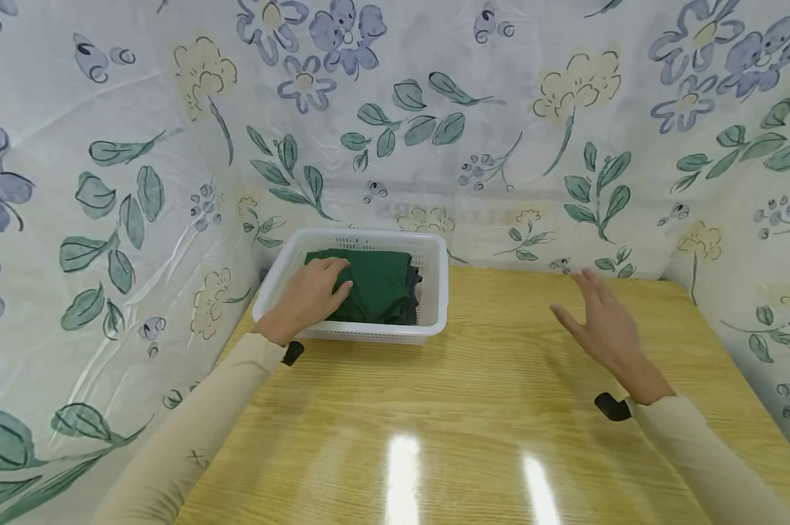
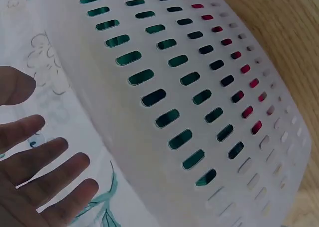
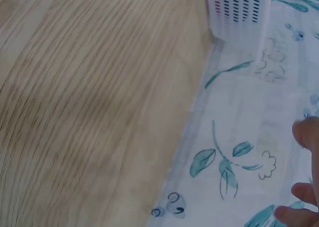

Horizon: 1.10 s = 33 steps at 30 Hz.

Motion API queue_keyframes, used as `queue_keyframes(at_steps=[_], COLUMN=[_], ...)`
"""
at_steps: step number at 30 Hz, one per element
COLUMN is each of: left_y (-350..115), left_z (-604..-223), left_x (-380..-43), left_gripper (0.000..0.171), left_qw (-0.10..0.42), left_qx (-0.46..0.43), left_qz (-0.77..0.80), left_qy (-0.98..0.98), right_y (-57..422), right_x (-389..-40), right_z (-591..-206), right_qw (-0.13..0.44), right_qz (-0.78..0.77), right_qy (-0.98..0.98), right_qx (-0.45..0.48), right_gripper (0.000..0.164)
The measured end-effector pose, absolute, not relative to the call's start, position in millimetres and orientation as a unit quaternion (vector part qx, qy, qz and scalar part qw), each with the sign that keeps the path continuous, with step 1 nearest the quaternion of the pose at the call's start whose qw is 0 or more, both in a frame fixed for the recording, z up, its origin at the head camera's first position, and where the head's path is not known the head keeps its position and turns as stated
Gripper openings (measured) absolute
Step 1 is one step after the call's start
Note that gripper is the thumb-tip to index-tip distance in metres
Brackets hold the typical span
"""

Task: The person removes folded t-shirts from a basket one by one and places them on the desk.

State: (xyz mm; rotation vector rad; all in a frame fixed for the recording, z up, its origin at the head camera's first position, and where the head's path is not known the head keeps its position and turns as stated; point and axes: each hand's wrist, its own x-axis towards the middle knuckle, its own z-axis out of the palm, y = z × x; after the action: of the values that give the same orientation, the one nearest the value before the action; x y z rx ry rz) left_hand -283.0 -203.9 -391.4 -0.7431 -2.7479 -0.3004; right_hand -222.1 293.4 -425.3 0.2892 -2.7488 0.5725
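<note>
A white plastic basket (image 1: 439,292) stands at the back left of the table. Inside it lies folded dark green cloth (image 1: 378,281), with dark grey cloth (image 1: 413,295) showing under its right side. My left hand (image 1: 309,292) is over the basket's left part, fingers extended and overlapping the green cloth in the head view. The left wrist view shows these spread fingers (image 2: 50,172) holding nothing, beside the slotted basket wall (image 2: 149,112); green, dark and red fabric shows through the slots. Over the table's right side, my right hand (image 1: 608,324) hovers with straight fingers, holding nothing.
The wooden table (image 1: 486,379) has glossy light reflections near its front. A floral-patterned sheet (image 1: 381,168) hangs as walls behind and on both sides, close behind the basket. Dark wrist-worn devices (image 1: 613,407) sit at both cuffs.
</note>
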Motion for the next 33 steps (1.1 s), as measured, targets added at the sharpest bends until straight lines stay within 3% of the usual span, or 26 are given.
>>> queue_keyframes(at_steps=[7,20,33], left_y=[-209,-226,-235], left_z=[-392,-389,-387], left_x=[-290,-297,-304], left_gripper=[0.038,0.026,0.031], left_qw=[0.074,0.052,0.012], left_qx=[-0.205,-0.161,-0.115], left_qz=[-0.186,-0.275,-0.302], left_qy=[-0.958,-0.946,-0.946], right_y=[278,254,214], right_x=[-232,-240,-251], right_z=[-429,-429,-416], right_qw=[0.202,0.171,0.120], right_qz=[0.235,0.259,0.326], right_qy=[-0.944,-0.941,-0.926], right_qx=[0.111,0.135,0.144], right_gripper=[0.054,0.053,0.056])
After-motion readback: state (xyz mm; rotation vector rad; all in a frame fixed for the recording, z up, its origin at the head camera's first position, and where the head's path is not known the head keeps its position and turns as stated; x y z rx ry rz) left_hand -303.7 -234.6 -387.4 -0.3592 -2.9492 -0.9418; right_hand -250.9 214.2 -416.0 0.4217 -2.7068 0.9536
